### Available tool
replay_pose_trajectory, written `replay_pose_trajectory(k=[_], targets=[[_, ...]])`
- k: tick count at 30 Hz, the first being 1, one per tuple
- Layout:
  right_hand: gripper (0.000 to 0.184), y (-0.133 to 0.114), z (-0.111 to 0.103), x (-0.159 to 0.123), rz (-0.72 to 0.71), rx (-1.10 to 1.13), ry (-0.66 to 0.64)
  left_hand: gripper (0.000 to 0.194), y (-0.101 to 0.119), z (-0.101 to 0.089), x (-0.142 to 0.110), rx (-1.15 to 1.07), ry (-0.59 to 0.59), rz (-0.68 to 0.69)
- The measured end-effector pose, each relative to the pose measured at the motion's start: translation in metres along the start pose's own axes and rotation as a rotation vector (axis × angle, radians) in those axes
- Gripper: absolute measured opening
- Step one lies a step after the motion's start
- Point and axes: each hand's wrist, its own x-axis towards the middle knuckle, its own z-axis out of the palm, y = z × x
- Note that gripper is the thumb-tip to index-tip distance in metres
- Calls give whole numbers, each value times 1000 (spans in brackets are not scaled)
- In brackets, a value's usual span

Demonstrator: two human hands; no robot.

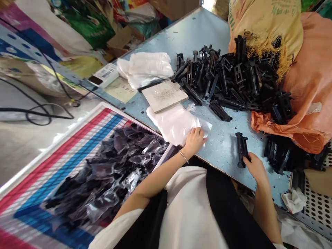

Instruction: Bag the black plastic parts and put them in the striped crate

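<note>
My left hand [194,141] is at the right edge of a stack of thin, clear plastic bags [172,124], its fingers closed on a bag edge that stands up slightly. In my right hand [255,167] is a black plastic part [241,148], long and slotted, held by its lower end near the table's front edge. Similar black parts [220,76] lie heaped beyond my hands, with a single one [220,111] at the near side of the heap. A pale, speckled flat block [164,95] rests on the far end of the bag stack.
Yellow [264,20] and orange woven sacks [308,76] stand right, parts spilling out. Left of the blue table [181,38], a striped woven bag lines a white-rimmed bin [64,135] holding bagged black parts [111,169]. More folded plastic bags [149,67] lie farther back.
</note>
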Motion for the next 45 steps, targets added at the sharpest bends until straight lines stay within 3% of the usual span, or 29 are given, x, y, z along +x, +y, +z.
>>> replay_pose_trajectory(k=[1, 3, 6, 10, 14, 17, 20, 23, 27, 30, 32, 34, 37, 39, 42, 45], targets=[[29, -4, 3, -1, -2, 184, -15, 6, -3, 1, 2, -39, -15, -33], [34, -20, 13, -2, 19, 580, -88, 12, -13, -2, 5, -221, -38, -97], [42, -62, 33, 1, 62, 1018, -294, 10, -30, -11, 7, -565, -74, -219], [45, -125, 65, 18, 16, 1217, -506, 19, -39, -16, 9, -807, -95, -191], [41, -154, 89, 40, 12, 1250, -479, 20, -40, -20, 7, -900, -58, -190], [43, -143, 91, 46, 38, 1230, -388, 24, -43, -25, 2, -959, 1, -291], [40, -117, 79, 35, 63, 1207, -334, 20, -42, -26, -4, -948, 39, -323], [32, -91, 60, 10, 97, 1235, -377, 9, -34, -24, -10, -750, 93, -162], [31, -74, 46, -29, 183, 1324, -685, 34, -19, -19, -14, -497, 56, 120], [39, -73, 53, -44, 242, 1412, -962, 46, -12, -16, -14, -443, 48, 139], [46, -77, 63, -43, 223, 1438, -1045, 50, -8, -18, -17, -425, 61, 180], [50, -83, 72, -35, 148, 1424, -1004, 55, -1, -23, -24, -415, 51, 292], [48, -96, 83, -17, 25, 1288, -762, 65, 16, -32, -42, -439, -22, 502], [41, -108, 88, -9, -23, 1162, -584, 72, 27, -38, -53, -466, -81, 569], [27, -124, 88, -6, -97, 987, -399, 74, 33, -44, -61, -472, -123, 532], [18, -136, 78, -7, -324, 755, -386, 57, 24, -53, -62, -436, -73, 462]])
